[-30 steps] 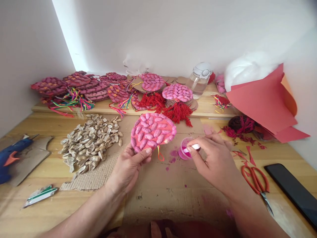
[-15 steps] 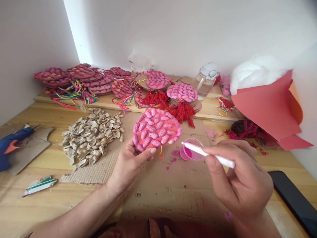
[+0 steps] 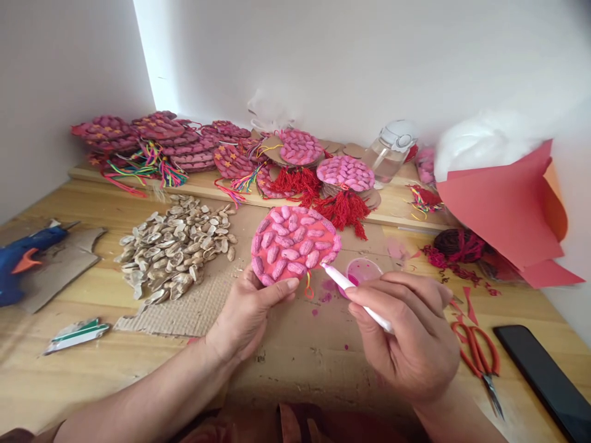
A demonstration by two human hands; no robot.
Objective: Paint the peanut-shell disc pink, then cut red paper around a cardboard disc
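Observation:
My left hand (image 3: 244, 311) pinches the lower left edge of a round red disc (image 3: 302, 239) covered with pink-painted peanut shells, its thumb on top. A small orange-yellow loop (image 3: 309, 287) hangs from the disc's lower edge. In my right hand (image 3: 410, 338) is a slim white pen-like stick (image 3: 341, 281), gripped like a pen. Its tip is at the disc's lower right edge; whether it touches a shell I cannot tell. Just behind the stick stands a clear cup (image 3: 369, 269) with bright pink liquid, partly hidden by my fingers.
Unpainted peanut shells (image 3: 178, 246) are heaped on cardboard at left, by a blue glue gun (image 3: 32, 252). Finished shell discs (image 3: 189, 147) and a bottle (image 3: 392, 151) line the back ledge. Orange-handled scissors (image 3: 480, 351), a phone (image 3: 540, 375) and red paper (image 3: 503, 203) lie at right.
My right hand has moved left, bringing the stick's tip from above the cup to the disc's edge. The scissors have come into sight. My left hand keeps its hold.

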